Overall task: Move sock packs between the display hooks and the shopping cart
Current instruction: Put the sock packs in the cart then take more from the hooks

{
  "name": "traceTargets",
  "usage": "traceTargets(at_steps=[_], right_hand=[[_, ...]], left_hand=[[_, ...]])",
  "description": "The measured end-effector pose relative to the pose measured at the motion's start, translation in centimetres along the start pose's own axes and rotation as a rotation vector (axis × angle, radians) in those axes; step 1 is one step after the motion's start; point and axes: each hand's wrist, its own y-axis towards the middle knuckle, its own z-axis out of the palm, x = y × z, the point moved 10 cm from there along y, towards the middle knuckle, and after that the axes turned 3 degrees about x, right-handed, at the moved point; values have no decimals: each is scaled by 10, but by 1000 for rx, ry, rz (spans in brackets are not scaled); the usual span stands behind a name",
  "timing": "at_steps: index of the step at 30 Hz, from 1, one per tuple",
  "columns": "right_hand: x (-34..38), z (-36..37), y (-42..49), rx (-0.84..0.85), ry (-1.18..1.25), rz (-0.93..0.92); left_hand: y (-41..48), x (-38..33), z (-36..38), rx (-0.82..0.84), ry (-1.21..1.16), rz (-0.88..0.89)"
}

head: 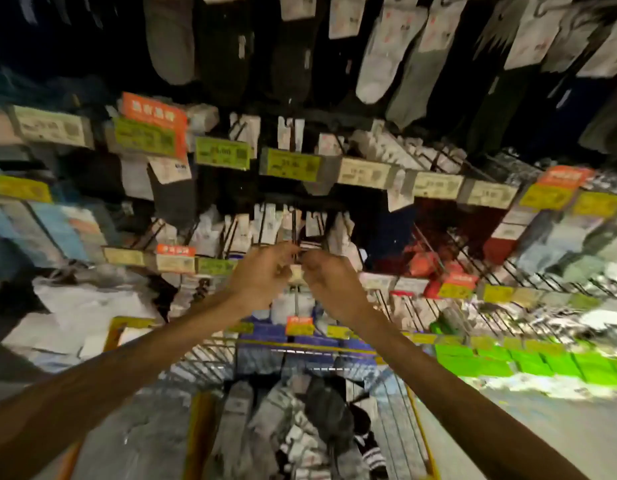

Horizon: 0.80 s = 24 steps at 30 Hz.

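Both of my hands reach up to a display hook in the middle row of the sock wall. My left hand and my right hand meet at the hook's front end, fingers curled round a striped sock pack that sits on the hook. The pack is mostly hidden by my fingers. Below my arms stands the wire shopping cart with a yellow rim, holding several grey, white and black sock packs.
Rows of hooks with hanging socks and yellow or orange price tags fill the wall above and to both sides. Red packs hang to the right, green packs lie lower right. White packs pile at the left.
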Motion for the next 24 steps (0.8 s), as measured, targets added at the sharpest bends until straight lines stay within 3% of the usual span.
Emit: traceTargets(at_steps=[5,14,20,24], right_hand=[[-89,88,-61,231,5,141],[-234,235,-161,633,61,384],[-309,300,-208,608,64,495],[-369,333,-222,600,-117,540]], left_hand=[[-37,68,105,227,-30,-255],[-110,126,285,542,20,-518],[-159,190,372,597,-32,-707],[-177,217,422,568,-160,-853]])
